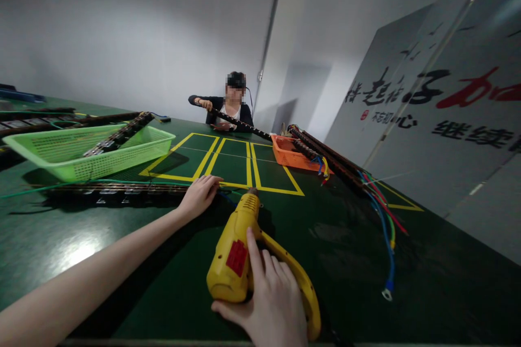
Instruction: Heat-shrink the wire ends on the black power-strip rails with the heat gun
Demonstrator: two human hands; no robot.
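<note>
In the head view my right hand [274, 295] is wrapped around the yellow heat gun [234, 249], its index finger stretched along the body. The gun's metal nozzle points away from me, close to the right end of a black cable chain [126, 194]. Over that end curls my left hand [200, 196], fingers closed on the chain; its grip is partly hidden from me. A thin green wire [24, 193] runs along the chain, and a bit of blue wire shows just right of the left hand.
A green basket [57, 173] holding a cable chain stands at left, with more chains behind it. At right are an orange basket [291, 160] and chains with coloured wires [380, 214]. Yellow tape [248, 165] marks the green table. Opposite, a person [232, 111] holds another chain.
</note>
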